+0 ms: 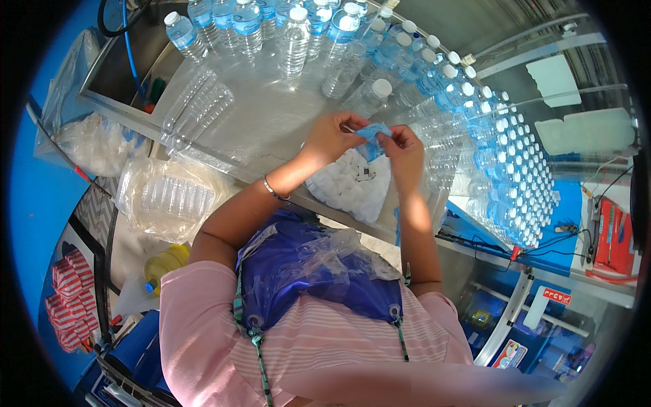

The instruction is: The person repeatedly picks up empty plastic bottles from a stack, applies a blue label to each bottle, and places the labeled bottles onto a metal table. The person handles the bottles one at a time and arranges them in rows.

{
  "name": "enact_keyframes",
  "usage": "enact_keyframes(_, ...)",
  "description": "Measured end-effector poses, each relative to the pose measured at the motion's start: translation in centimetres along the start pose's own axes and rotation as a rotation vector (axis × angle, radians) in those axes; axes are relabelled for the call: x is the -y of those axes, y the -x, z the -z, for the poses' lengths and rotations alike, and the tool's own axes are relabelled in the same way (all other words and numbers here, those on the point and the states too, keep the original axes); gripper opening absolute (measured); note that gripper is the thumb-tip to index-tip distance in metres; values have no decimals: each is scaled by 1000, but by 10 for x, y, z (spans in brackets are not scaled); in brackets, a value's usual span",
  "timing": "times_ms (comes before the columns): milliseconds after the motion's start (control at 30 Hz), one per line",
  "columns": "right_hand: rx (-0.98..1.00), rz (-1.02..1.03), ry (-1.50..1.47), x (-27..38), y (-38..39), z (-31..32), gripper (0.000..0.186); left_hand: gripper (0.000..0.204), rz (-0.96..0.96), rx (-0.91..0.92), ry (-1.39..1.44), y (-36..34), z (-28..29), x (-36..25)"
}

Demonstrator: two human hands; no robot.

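Between my two hands is a thin blue bottle label [372, 140], held over the metal worktop. My left hand [331, 138] pinches its left side, while my right hand [405, 148] has finger and thumb closed on its right side. Just beneath them lies a heap of white bottle caps [349, 186] near the worktop's front edge. A clear capped bottle without a label [371, 100] stands just beyond my hands. Farther back is another unlabelled bottle [295, 47], among bottles with blue labels [247, 27].
Clear uncapped bottles [196, 112] lie on the left of the metal worktop [278, 108]. Many capped bottles [502, 163] crowd the right side. Bagged empty bottles [176, 197] sit at the lower left, by a yellow container [166, 264]. A red case [614, 237] is far right.
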State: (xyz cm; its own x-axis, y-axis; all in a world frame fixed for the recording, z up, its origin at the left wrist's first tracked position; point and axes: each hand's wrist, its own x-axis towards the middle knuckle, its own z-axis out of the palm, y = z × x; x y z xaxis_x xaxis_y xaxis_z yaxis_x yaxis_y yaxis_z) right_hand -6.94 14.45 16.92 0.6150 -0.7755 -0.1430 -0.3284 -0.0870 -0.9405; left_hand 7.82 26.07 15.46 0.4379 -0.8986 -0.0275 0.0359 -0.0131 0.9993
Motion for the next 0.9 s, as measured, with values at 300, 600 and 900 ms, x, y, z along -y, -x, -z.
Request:
enact_keyframes(300,32,786,858,94,-49,19,14,71,-608,-252,-513,-47,6,-18)
enact_keyframes(600,37,917,577,64,-64,-8,33,82,-412,-160,-361,-62,7,36)
enact_keyframes(900,-232,742,112,73,-59,6,22,84,-586,-170,-455,-55,0,-2)
